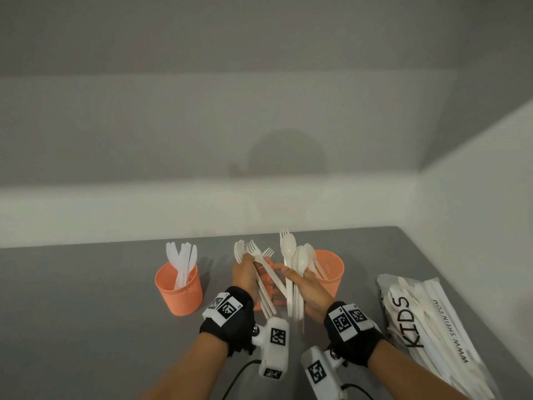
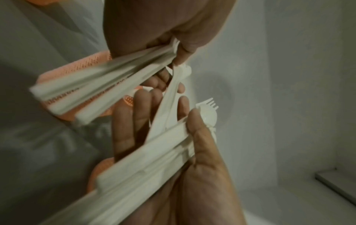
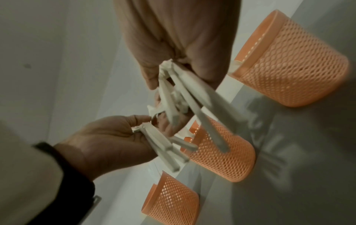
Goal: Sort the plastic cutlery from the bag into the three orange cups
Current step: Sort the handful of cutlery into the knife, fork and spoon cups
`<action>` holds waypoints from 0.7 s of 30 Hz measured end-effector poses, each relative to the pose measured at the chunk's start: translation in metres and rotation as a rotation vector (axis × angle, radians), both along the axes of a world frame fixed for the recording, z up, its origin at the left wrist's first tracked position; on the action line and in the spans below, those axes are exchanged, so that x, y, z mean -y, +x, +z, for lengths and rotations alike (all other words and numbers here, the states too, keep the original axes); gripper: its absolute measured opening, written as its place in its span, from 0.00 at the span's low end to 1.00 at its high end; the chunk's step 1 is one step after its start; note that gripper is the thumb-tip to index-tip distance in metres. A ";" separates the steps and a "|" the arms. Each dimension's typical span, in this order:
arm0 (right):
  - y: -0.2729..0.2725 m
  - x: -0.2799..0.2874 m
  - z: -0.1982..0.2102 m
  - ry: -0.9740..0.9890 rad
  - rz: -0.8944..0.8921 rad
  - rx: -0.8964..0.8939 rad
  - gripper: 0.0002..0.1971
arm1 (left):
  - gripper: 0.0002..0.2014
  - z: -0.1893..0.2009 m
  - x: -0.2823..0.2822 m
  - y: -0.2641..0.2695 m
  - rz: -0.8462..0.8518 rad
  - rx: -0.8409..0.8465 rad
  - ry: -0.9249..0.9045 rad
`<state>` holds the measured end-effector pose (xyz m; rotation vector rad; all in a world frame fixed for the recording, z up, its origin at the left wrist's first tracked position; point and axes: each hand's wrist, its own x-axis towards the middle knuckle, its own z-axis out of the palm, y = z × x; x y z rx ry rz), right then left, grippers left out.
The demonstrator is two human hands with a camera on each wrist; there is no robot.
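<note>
Three orange mesh cups stand in a row. The left cup (image 1: pixel 178 290) holds white knives, the right cup (image 1: pixel 330 272) holds spoons, and the middle cup (image 3: pixel 221 152) is mostly hidden behind my hands in the head view. Above the middle cup, my left hand (image 1: pixel 245 271) grips a fan of white forks (image 1: pixel 253 252) by their handles (image 2: pixel 96 80). My right hand (image 1: pixel 301 281) grips a bunch of spoons (image 1: pixel 298 258) with one fork among them. One more fork (image 1: pixel 274 272) slants across between the two bunches. The white cutlery bag (image 1: pixel 427 327) lies at the right.
The grey table (image 1: pixel 86 313) meets a white wall at its back and on the right. The bag reaches close to the table's right edge. Bare tabletop lies left of the knife cup and in front of the cups.
</note>
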<state>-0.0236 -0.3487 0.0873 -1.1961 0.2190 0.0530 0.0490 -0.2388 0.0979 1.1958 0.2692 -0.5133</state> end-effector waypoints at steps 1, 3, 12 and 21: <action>-0.001 0.001 0.000 -0.008 0.007 -0.009 0.15 | 0.19 0.000 -0.002 0.003 0.026 -0.013 -0.009; -0.004 0.003 0.000 -0.034 0.019 -0.021 0.14 | 0.20 -0.002 -0.004 0.011 0.072 -0.025 -0.018; -0.006 0.005 0.003 -0.006 0.043 -0.080 0.10 | 0.18 0.008 -0.005 0.013 -0.018 0.119 0.022; -0.005 0.006 0.004 0.025 0.137 -0.127 0.13 | 0.16 0.010 0.002 0.007 -0.194 0.142 -0.033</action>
